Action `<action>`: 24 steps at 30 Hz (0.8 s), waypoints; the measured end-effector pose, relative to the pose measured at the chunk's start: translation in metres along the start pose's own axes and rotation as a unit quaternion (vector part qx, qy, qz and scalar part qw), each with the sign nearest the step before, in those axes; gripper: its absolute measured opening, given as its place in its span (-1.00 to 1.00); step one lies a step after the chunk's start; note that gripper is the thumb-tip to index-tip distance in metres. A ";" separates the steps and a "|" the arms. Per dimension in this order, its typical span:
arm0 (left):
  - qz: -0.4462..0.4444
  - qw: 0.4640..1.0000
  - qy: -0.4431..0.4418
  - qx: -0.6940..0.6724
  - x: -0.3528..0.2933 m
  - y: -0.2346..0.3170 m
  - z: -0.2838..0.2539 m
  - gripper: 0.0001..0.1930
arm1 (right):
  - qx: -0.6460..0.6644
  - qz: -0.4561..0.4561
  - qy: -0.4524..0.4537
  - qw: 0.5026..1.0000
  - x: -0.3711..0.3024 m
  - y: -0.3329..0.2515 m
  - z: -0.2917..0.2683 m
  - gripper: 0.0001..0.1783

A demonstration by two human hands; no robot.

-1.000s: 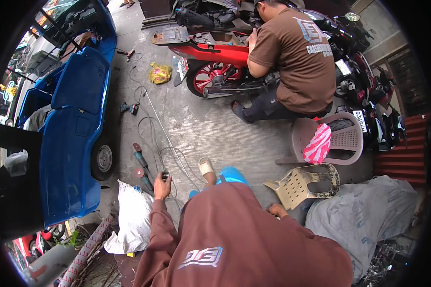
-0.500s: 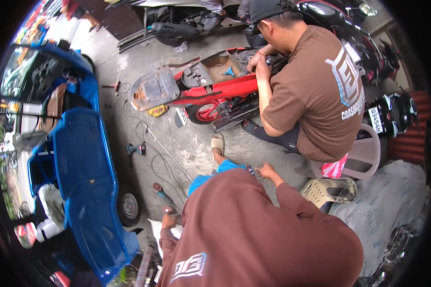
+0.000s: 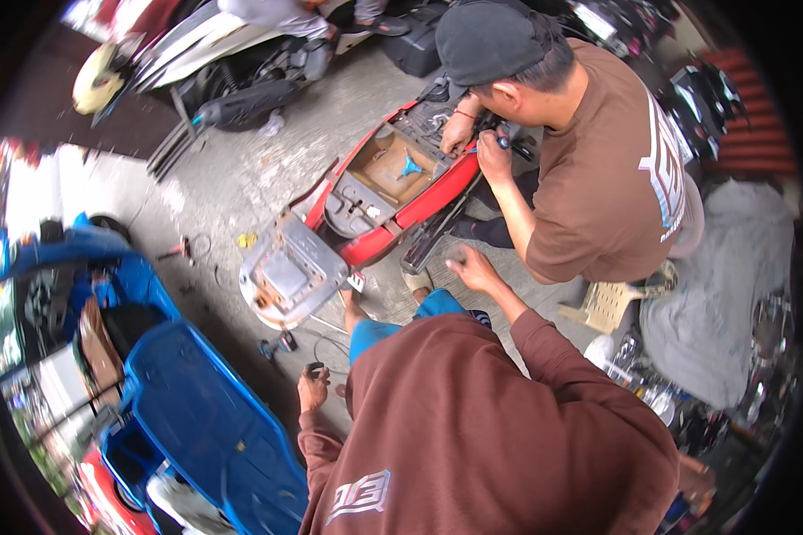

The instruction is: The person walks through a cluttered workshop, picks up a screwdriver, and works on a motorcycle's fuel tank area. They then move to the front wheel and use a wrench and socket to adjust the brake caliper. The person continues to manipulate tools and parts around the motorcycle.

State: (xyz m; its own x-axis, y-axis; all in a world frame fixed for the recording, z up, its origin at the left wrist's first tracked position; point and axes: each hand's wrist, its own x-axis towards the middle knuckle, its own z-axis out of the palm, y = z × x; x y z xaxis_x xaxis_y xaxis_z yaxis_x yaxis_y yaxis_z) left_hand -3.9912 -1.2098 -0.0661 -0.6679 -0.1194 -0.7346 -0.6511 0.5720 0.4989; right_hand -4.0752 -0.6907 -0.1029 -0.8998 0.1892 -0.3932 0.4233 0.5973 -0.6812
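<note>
My right hand [image 3: 477, 270] reaches forward with its fingers apart, holding nothing, just short of the red scooter's [image 3: 437, 192] lower side. Low on the left, my left hand [image 3: 312, 390] has its fingers bent round a small dark object [image 3: 314, 367], too small to name. The scooter's seat is off, baring the storage box, where a blue three-armed tool [image 3: 410, 167] lies. A grey metal rack [image 3: 296, 267] forms its tail. At its far side end, a co-worker in a brown shirt [image 3: 589, 192] bends over it, one hand on a blue-handled tool [image 3: 503, 143].
A blue vehicle [image 3: 214, 428] stands along the left. On the concrete floor lie a power drill [image 3: 278, 344], a red-ended tool [image 3: 178, 251] and cables. A beige plastic chair [image 3: 602, 305] and a grey tarp [image 3: 723, 285] are on the right. A white scooter [image 3: 183, 58] stands behind.
The view has turned and the red scooter is closer. My left hand has come up from the floor area beside the grinder. My right hand has moved forward from beside my knee.
</note>
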 end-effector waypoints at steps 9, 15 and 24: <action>-0.031 0.994 -0.080 -0.060 0.123 -0.029 -0.123 -0.64 | -0.138 0.090 0.219 0.962 0.212 -0.138 0.060 -0.28; -0.114 0.988 -0.093 -0.036 0.148 -0.094 -0.200 -0.52 | -0.117 0.324 0.111 0.932 0.270 -0.134 0.071 -0.23; -0.100 0.988 -0.113 -0.026 0.178 -0.089 -0.236 -0.49 | -0.086 0.319 0.146 0.932 0.257 -0.158 0.081 -0.31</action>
State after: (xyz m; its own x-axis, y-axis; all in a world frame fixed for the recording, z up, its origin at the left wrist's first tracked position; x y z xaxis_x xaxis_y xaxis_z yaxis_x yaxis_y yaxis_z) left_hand -4.1378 -1.4737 -0.1326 -0.4292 -0.0381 -0.9024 -0.7842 0.5115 0.3514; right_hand -4.3650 -0.7993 -0.1464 -0.4712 0.7385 -0.4823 0.8819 0.4017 -0.2466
